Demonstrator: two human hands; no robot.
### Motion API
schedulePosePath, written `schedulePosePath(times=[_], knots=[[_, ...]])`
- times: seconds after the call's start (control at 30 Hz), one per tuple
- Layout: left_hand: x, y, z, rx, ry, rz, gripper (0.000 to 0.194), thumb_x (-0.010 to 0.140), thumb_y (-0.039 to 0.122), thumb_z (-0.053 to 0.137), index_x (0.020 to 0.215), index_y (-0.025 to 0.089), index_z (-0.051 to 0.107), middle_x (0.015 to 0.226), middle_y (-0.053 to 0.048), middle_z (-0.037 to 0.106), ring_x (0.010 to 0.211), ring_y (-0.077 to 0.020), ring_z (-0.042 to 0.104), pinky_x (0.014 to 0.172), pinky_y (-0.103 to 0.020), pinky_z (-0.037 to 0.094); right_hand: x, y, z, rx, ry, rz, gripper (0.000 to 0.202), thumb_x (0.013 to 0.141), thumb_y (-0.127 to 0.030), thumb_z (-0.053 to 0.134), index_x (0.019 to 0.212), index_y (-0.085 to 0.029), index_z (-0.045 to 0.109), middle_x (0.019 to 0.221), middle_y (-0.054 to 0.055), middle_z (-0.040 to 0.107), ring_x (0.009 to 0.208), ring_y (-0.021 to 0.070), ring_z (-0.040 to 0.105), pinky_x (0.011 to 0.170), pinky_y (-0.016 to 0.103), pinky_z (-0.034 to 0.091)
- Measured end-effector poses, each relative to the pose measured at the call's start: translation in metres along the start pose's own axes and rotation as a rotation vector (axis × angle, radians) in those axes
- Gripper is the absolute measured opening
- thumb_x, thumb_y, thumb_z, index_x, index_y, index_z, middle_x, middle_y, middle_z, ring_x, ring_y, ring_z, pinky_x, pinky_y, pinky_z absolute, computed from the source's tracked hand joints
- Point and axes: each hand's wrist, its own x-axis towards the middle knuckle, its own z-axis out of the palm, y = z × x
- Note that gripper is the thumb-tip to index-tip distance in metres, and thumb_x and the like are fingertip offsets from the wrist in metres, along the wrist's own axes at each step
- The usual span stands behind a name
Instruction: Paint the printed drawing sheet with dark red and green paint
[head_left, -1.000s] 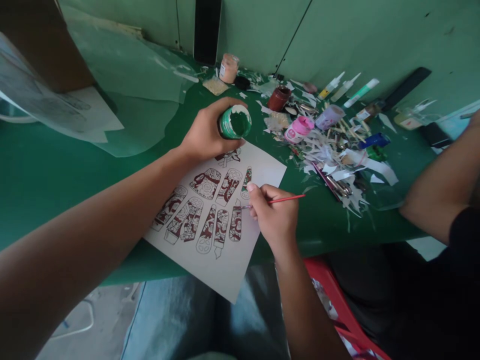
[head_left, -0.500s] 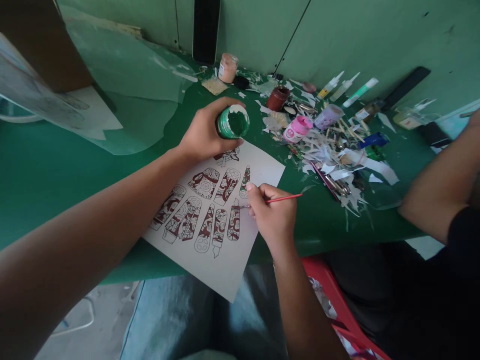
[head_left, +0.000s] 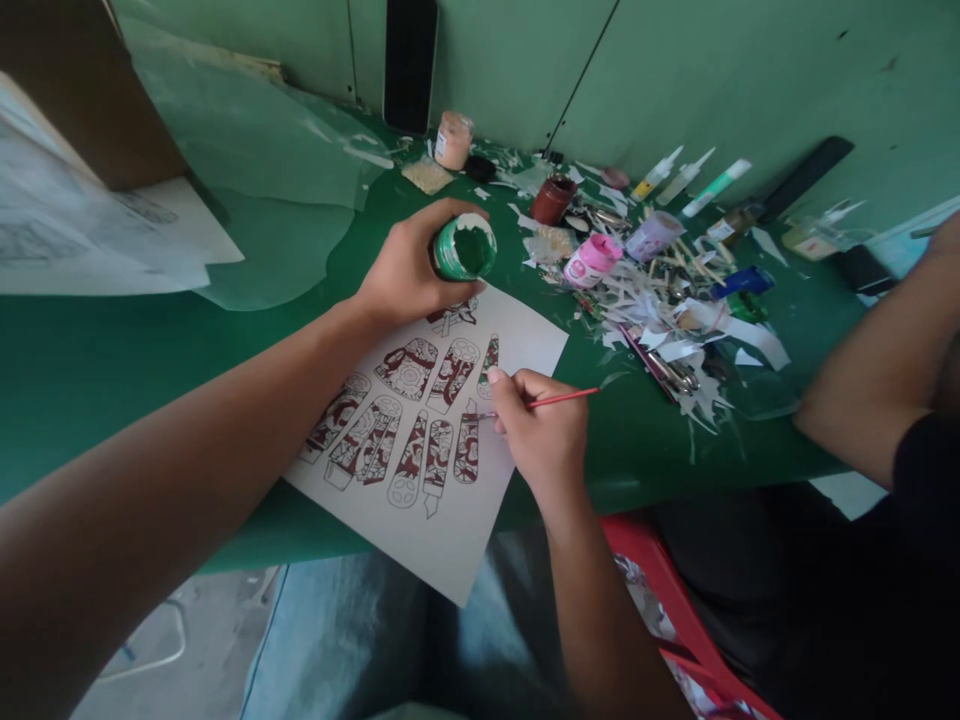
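Note:
A green paint jar (head_left: pixel 452 251), open at the top, is gripped by my left hand (head_left: pixel 409 262) over the top edge of a white sheet (head_left: pixel 442 555). My right hand (head_left: pixel 541 418) pinches a thin red paintbrush (head_left: pixel 564 397) near the sheet's right side. The brush tip is at the top of a narrow patterned shape (head_left: pixel 467 447). The sheet carries several outlined shapes partly coloured dark red, and a slim one (head_left: pixel 489 360) also shows green.
Pink (head_left: pixel 592 261), lilac (head_left: pixel 654 235) and dark red (head_left: pixel 553 200) jars stand by a heap of paper scraps (head_left: pixel 694 330). A phone (head_left: pixel 410 65) leans on the wall. Another person's arm (head_left: pixel 862 370) rests at the right. Papers (head_left: pixel 90 235) lie at the left.
The brush tip and my right hand have shifted slightly left over the sheet. Papers at the far left hang lower and spread wider. My left hand still holds the jar.

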Motion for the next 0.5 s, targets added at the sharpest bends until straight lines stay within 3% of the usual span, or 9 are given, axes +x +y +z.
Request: schedulePosePath(times=[0.13, 0.23, 0.4, 0.5], knots=[[-0.0017, 0.0065, 0.0003, 0.015, 0.015, -0.013, 0.057, 0.065, 0.029, 0.077, 0.117, 0.016, 0.061, 0.119, -0.006, 0.068, 0.112, -0.0279, 0.064, 0.104, -0.045, 0.051, 0.0003, 0.0013, -0.0008, 0.022, 0.028, 0.006, 0.045, 0.085, -0.033, 0.057, 0.046, -0.022, 0.038, 0.038, -0.006, 0.044, 0.037, 0.006, 0.04, 0.042, 0.022, 0.032], [-0.0014, 0.0067, 0.0003, 0.037, -0.01, -0.026, 0.058, 0.066, 0.03, 0.078, 0.119, 0.017, 0.059, 0.121, -0.006, 0.067, 0.112, -0.0267, 0.063, 0.106, -0.045, 0.05, 0.0005, 0.0023, -0.0005, 0.061, 0.001, 0.013, 0.045, 0.086, -0.04, 0.058, 0.049, -0.023, 0.041, 0.039, -0.006, 0.046, 0.038, 0.007, 0.043, 0.042, 0.022, 0.033], [0.0005, 0.0034, 0.0001, 0.032, -0.018, -0.022, 0.059, 0.064, 0.033, 0.08, 0.117, 0.02, 0.059, 0.121, -0.004, 0.067, 0.111, -0.027, 0.063, 0.105, -0.046, 0.051, -0.0002, 0.0013, 0.0005, -0.023, 0.044, -0.001, 0.045, 0.085, -0.031, 0.057, 0.046, -0.022, 0.037, 0.038, -0.006, 0.043, 0.037, 0.0059, 0.038, 0.043, 0.023, 0.03], [0.0007, 0.0026, 0.0003, 0.037, -0.028, -0.019, 0.058, 0.065, 0.037, 0.08, 0.117, 0.022, 0.058, 0.121, -0.003, 0.066, 0.111, -0.0267, 0.062, 0.104, -0.047, 0.051, -0.0002, 0.0014, 0.0003, 0.035, 0.029, 0.022, 0.044, 0.086, -0.035, 0.057, 0.048, -0.023, 0.039, 0.038, -0.006, 0.046, 0.037, 0.0069, 0.042, 0.043, 0.023, 0.033]])
